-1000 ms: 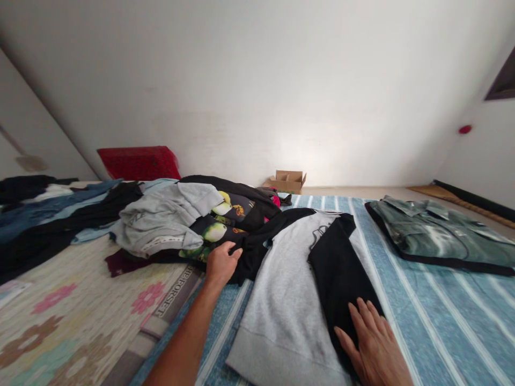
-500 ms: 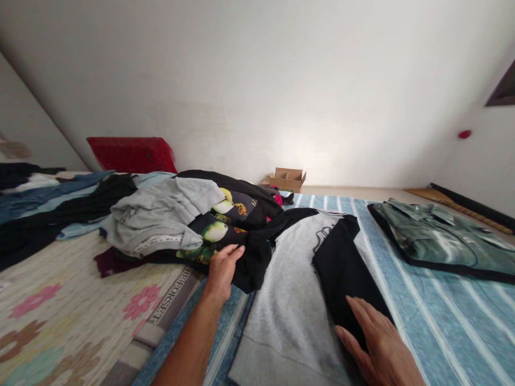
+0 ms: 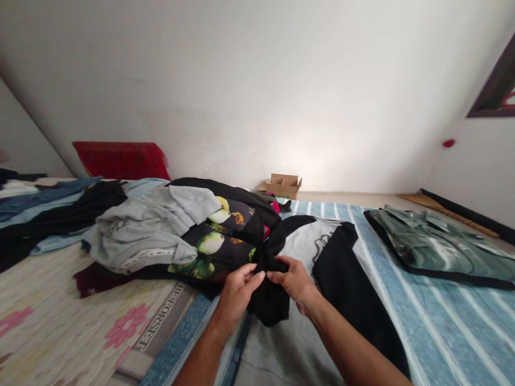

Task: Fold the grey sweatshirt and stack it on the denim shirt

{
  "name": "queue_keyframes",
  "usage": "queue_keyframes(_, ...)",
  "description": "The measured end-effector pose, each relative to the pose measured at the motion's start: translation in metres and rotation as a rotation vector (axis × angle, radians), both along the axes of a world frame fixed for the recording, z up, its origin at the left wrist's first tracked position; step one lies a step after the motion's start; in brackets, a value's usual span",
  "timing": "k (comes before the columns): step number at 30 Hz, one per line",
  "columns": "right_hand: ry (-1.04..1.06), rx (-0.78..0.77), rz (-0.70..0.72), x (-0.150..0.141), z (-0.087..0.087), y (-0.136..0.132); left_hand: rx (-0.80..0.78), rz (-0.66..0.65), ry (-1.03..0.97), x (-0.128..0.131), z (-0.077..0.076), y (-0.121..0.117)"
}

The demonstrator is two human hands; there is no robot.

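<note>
A grey sweatshirt (image 3: 298, 343) with black sleeves lies on the blue striped sheet (image 3: 438, 321). Its right-hand black sleeve (image 3: 358, 289) is folded down across the body. The other black sleeve (image 3: 269, 308) is bunched up between my hands at the garment's left side. My left hand (image 3: 240, 292) pinches this sleeve between thumb and fingers. Close beside it, my right hand (image 3: 295, 281) also grips the sleeve, thumb and fingertips closed on the cloth. Part of the drawing on the chest shows past my right hand.
Left of the sweatshirt lies a heap with a grey shirt (image 3: 140, 230) and a black fruit-print garment (image 3: 225, 246). Folded green camouflage clothing (image 3: 438, 241) lies at right. A cardboard box (image 3: 281, 185) and a red case (image 3: 120, 161) stand by the wall. A flowered mat (image 3: 60, 321) covers the near left.
My right hand has left the folded sleeve and moved left to grip the other one. My left hand has moved slightly right and down, and that sleeve is now gathered and lifted over the body.
</note>
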State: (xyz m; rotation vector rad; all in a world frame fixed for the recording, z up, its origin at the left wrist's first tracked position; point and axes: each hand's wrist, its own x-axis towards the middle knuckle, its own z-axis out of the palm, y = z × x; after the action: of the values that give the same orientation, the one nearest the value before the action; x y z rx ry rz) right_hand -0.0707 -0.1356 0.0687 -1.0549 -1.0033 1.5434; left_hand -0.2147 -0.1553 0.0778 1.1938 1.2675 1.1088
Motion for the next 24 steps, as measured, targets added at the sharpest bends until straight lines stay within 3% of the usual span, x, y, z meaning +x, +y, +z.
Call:
queue_keyframes(4, 0.01, -0.018, 0.022, 0.006, -0.007, 0.015, -0.059, -0.099, 0.401, -0.022, 0.005, -0.003)
queue_keyframes(8, 0.126, 0.019, 0.012, 0.02, 0.013, 0.038, -0.136, -0.199, 0.724, -0.032, -0.002, -0.013)
queue_keyframes(13, 0.226, 0.09, -0.067, 0.049, 0.053, 0.089, -0.163, -0.298, 0.724, -0.029, -0.027, -0.031)
queue_keyframes(16, 0.261, 0.105, -0.151, 0.072, 0.075, 0.124, -0.157, -0.329, 0.696, -0.022, -0.033, -0.037)
queue_keyframes(20, 0.293, 0.111, -0.234, 0.096, 0.099, 0.157, -0.111, -0.31, 0.798, -0.004, -0.018, -0.042)
queue_keyframes(24, 0.329, 0.125, -0.259, 0.111, 0.119, 0.167, -0.051, -0.363, 1.017, 0.026, 0.008, -0.049)
